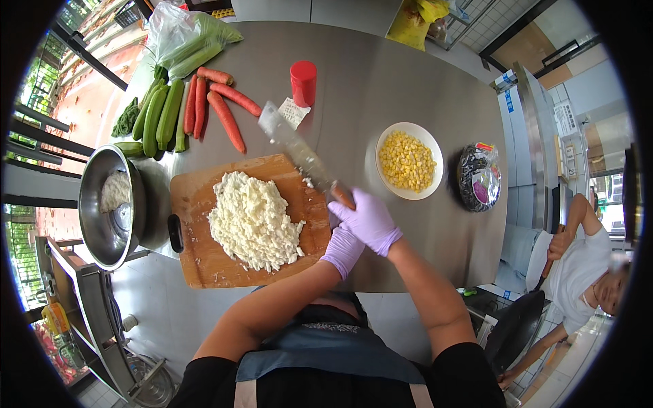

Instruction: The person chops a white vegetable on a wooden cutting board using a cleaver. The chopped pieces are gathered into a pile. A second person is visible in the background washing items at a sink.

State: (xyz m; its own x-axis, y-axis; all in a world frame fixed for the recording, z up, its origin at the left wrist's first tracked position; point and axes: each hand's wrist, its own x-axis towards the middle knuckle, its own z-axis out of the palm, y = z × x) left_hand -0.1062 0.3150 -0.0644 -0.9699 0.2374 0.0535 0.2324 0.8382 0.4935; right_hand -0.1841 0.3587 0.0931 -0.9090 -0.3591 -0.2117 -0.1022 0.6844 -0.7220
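Observation:
My right hand [370, 220], in a lilac glove, grips the wooden handle [342, 196] of a cleaver. Its broad blade [301, 155] slants to the upper left over the far right corner of a wooden cutting board [196, 262]; pale bits cling to the steel. My left hand [346, 252], gloved alike, is just below the right hand by the board's right edge, its fingers mostly hidden. A large mound of finely chopped white food [252, 222] covers the middle of the board.
Left stands a steel bowl [133, 224] holding white food. Carrots [226, 121], zucchini [170, 113] and bagged greens [194, 43] lie at the upper left. A red-lidded container [303, 84], a bowl of corn kernels [407, 162] and a dark wrapped package [479, 177] sit farther right. A person [576, 270] holds a wok [515, 326].

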